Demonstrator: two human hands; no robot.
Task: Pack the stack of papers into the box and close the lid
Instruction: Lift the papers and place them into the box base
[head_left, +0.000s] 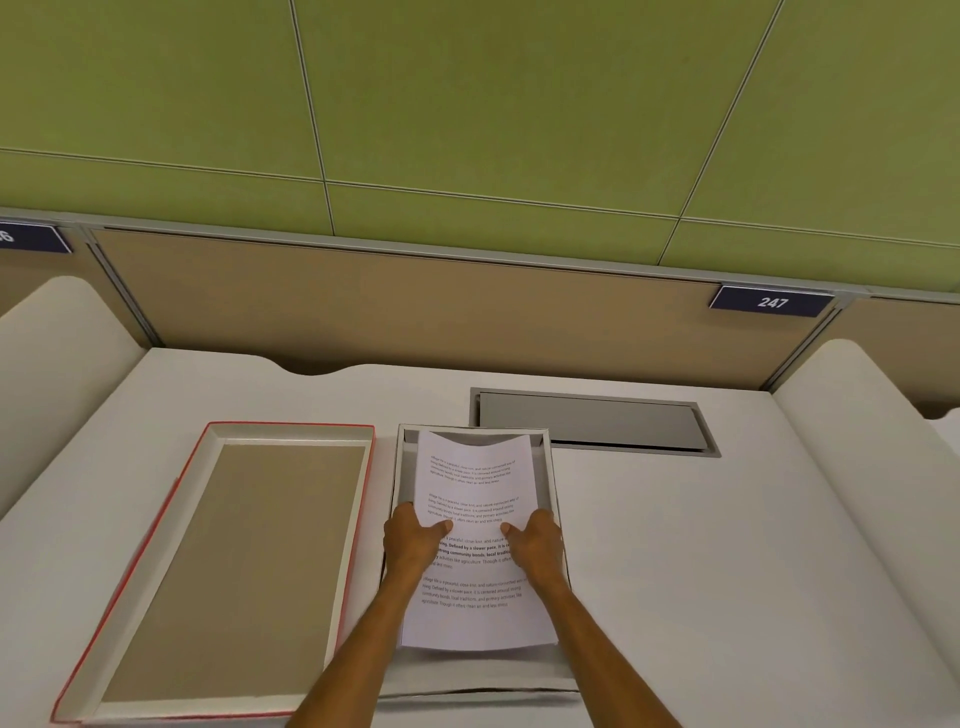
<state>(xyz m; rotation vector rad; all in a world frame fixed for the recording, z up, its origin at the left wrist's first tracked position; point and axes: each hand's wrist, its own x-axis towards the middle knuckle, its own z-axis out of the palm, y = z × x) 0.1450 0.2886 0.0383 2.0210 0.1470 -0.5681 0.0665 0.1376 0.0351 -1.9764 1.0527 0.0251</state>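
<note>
A stack of white printed papers (475, 488) is held over the open grey box (545, 467) in the middle of the desk. Its far edge curls down into the box, while its near edge stays above the box's front wall. My left hand (413, 543) grips the stack's left edge, thumb on top. On the right edge my right hand (537, 543) holds it the same way. The box lid (234, 561), red-edged with a brown inside, lies upside down on the desk just left of the box.
A grey metal cable hatch (592, 421) is set into the white desk (727, 545) behind the box on the right. A brown partition (415, 306) with a sign reading 247 (772, 302) closes the back. Rounded white dividers (878, 415) rise at both sides.
</note>
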